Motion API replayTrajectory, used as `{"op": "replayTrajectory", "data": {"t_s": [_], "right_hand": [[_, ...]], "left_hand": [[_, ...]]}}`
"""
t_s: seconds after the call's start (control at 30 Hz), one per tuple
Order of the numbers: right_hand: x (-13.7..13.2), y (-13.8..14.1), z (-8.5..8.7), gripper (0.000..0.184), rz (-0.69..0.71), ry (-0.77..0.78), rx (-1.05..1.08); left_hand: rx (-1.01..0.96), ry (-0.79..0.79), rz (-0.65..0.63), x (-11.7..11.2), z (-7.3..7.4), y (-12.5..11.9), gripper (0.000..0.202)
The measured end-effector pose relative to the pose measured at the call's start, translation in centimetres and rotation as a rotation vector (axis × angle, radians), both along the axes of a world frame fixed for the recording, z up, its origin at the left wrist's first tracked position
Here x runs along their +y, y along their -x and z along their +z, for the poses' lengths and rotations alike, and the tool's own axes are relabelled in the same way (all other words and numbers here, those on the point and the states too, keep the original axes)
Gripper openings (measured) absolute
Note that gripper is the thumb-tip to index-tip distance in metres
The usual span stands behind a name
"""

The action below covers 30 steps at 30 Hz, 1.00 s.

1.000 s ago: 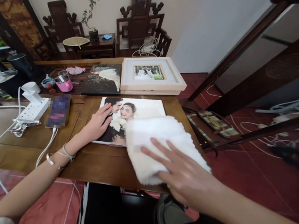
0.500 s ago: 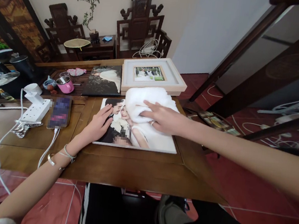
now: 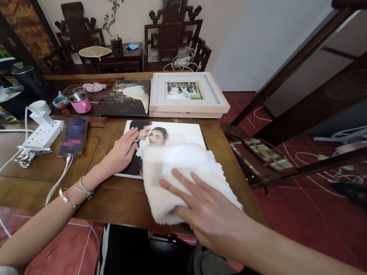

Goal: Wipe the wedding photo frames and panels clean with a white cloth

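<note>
A photo panel [image 3: 184, 133] with a close-up of a couple lies flat on the wooden table. My left hand [image 3: 122, 153] rests flat on its left edge, fingers stretched out and holding nothing. A folded, fluffy white towel [image 3: 190, 160] covers the panel's lower right part and hangs over toward the table's front edge. My right hand [image 3: 200, 202] has hold of the towel, with its fingers spread over the top and the thumb partly hidden by the fabric.
Behind the panel are a light wooden picture frame [image 3: 221, 105] and a dark photo panel [image 3: 126, 99]. To the left are a pink mug [image 3: 80, 103], a power strip [image 3: 46, 135] with cables, and a phone [image 3: 73, 137]. Dark chairs stand by the wall.
My right hand has drawn the towel from the panel's upper right toward me, down over its lower edge. The panel's upper right is now uncovered. My left hand stays in place.
</note>
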State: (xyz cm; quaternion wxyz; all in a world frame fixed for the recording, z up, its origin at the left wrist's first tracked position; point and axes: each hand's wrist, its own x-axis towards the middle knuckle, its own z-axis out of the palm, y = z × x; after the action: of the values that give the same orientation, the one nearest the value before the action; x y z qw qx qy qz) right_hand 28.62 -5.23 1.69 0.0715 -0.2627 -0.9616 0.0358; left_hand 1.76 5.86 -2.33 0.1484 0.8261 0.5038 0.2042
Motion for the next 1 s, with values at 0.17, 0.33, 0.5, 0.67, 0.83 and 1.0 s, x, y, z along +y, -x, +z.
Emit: {"op": "replayTrajectory", "data": {"t_s": [0.17, 0.33, 0.5, 0.67, 0.83, 1.0], "right_hand": [[2.7, -0.1, 0.2, 0.046, 0.005, -0.02, -0.014], [9.8, -0.6, 0.1, 0.053, -0.11, -0.061, -0.028], [13.6, -0.8, -0.1, 0.053, -0.208, -0.075, -0.053], [9.1, -0.1, -0.2, 0.053, -0.182, -0.058, -0.07], [2.1, 0.9, 0.1, 0.048, -0.041, 0.041, -0.062], [1.7, 1.5, 0.5, 0.048, 0.041, 0.076, -0.069]], "left_hand": [[0.006, -0.008, -0.011, 0.1, 0.0, 0.0, 0.05], [0.005, -0.015, -0.01, 0.1, 0.0, 0.0, 0.05], [-0.001, -0.026, -0.02, 0.0, 0.2, -0.1, 0.049], [0.004, -0.028, -0.016, 0.1, 0.1, -0.1, 0.051], [-0.006, -0.029, -0.019, 0.1, -0.1, 0.0, 0.05], [-0.009, -0.016, -0.034, 0.1, 0.0, 0.1, 0.05]]}}
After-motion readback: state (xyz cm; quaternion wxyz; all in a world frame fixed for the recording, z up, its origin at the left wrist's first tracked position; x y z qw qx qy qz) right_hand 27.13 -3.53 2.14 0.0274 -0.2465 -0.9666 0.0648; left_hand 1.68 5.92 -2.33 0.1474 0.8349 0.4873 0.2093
